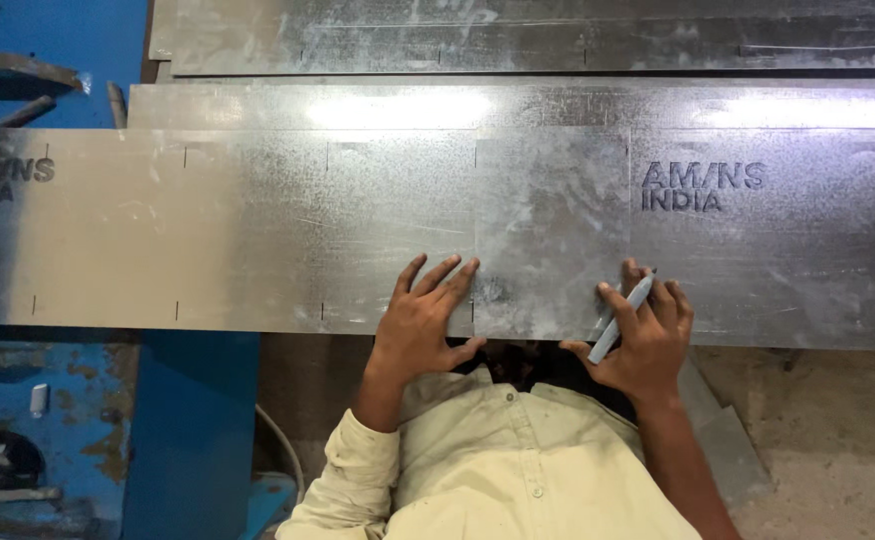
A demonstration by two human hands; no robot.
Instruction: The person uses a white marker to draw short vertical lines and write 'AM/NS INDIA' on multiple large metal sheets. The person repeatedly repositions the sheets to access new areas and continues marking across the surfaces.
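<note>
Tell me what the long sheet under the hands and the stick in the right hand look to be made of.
Long sheet: apparently galvanised steel, dull grey, mottled and scuffed, with glare patches. Stick, gripped by the right hand: pale grey, matte, possibly a chalk or soapstone marker; not certain. The left hand lies flat on the sheet.

blue machine frame (pixel 193 420), stacked metal sheets (pixel 258 240)

Blue machine frame (pixel 193 420); stacked metal sheets (pixel 518 40) behind.
</note>
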